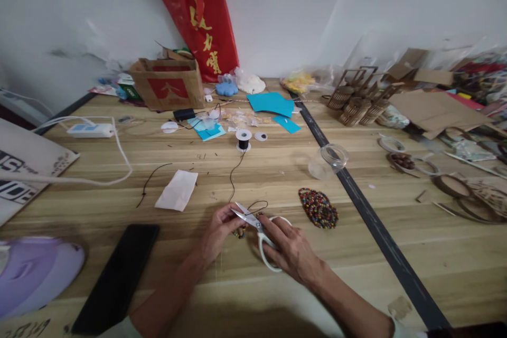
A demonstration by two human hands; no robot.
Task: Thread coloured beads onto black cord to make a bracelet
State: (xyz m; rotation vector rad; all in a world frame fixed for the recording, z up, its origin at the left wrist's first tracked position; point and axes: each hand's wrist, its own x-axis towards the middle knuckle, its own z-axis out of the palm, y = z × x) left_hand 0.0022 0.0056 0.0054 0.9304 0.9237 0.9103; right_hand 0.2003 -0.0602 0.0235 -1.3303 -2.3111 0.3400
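Observation:
My right hand [293, 250] grips white-handled scissors [250, 218], their blades parted and pointing left toward my left fingertips. A thin black cord [233, 177] runs from a spool [243, 142] down to my left hand [217, 232], whose fingertips are pinched around it. A loop of the cord [259, 203] curves up beside the blades. Below my left fingers, a short string of colourful beads [240, 231] shows, partly hidden. To the right of my right hand lies a coiled heap of multicoloured beads [318, 208].
A white paper piece [177, 190], a black phone [119, 277] and a purple-white appliance [39, 273] lie on the left. Clear round containers [333, 157] stand right of centre. A power strip [90, 130], blue sheets [271, 103], a cardboard box [168, 84] and small woven baskets [354, 105] are farther back.

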